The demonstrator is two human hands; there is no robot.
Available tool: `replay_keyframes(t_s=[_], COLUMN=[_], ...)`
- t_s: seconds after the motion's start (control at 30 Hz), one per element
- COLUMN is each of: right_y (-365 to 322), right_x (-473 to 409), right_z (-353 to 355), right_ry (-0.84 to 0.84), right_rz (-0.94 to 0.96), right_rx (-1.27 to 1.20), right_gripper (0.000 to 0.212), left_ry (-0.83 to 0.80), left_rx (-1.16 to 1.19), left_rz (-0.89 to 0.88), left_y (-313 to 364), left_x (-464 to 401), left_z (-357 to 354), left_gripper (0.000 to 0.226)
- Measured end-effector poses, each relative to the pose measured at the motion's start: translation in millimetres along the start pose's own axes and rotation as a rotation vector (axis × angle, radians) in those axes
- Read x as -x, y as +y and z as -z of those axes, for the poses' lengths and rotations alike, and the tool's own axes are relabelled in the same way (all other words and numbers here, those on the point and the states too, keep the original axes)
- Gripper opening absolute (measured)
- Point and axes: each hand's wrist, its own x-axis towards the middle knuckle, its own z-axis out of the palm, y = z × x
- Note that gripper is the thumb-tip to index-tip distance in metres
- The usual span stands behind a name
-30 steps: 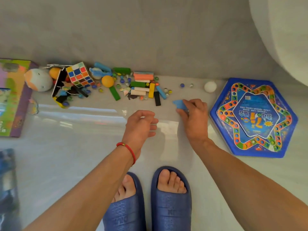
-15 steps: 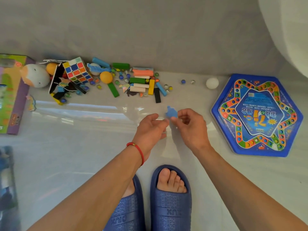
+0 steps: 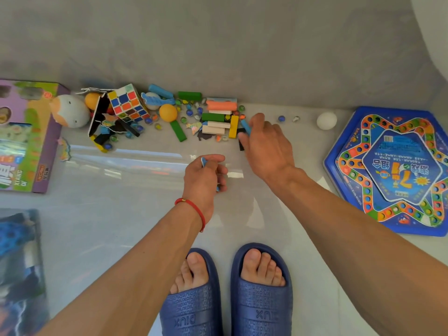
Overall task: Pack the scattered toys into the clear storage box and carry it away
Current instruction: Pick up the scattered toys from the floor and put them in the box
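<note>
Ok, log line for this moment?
left hand: holds blue piece | right hand: at blue block, grip unclear | box: unseen

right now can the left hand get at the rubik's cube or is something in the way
Probably not straight away. The left hand is already holding a small blue piece, so it is occupied. The floor between it and the rubik's cube looks open, though marbles and blocks crowd the cube's near side.

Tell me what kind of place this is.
Probably a room at home, on the floor by a wall: glossy pale floor tiles, a person's feet in blue slippers, and toys like a Rubik's cube and a hexagonal board game.
</note>
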Motion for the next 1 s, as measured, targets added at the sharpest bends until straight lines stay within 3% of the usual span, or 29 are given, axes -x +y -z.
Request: replay_keyframes(t_s=[0.13,0.47,0.57,0.67,0.73,0.87,1.0], right_y=[-3.5,-9.7,-10.6,-13.5,-15.6,-6.6,-10.3], right_x=[-4.2,18.2,47.2,78.5,90.7,83.5,56.5], right_z=[-9.6,-11.8,-0.4,7.6,7.1,6.5,3.9], right_ry=[0.028,0.006,0.019,-0.120,-0.204,-0.237,-0.197], right_rz=[0.018,-0.019,0.001,0.062,0.086,-0.017,0.064], right_rx=[0.165,0.224,0.062,-0.178,-0.276,-0.481,-0.362], right_gripper=[0.048,0.033,0.036,0.037,0.035,0.017,0.024], left_ry=[-0.023,-0.038,-0.057,-0.165,-0.214,-0.092,0.205], left_rx=[0.006,0.005,0.113,0.313,0.389,0.280,-0.091], left_rz=[0.002,-0.013,0.015,0.135,0.180,0.078,-0.118], left_y=[-3.9,-14.8,-18.4,-20.1,-21.6,-22.4,-7.6], left_x=[1.2,6.1,7.0,8.2,11.1,8.1,-17.9], left_z=[-0.3,1.8,2.5,2.6,2.8,12.1,35.6], left_gripper=[0.027,0.027,0.017,0.030,0.022,0.008,0.003])
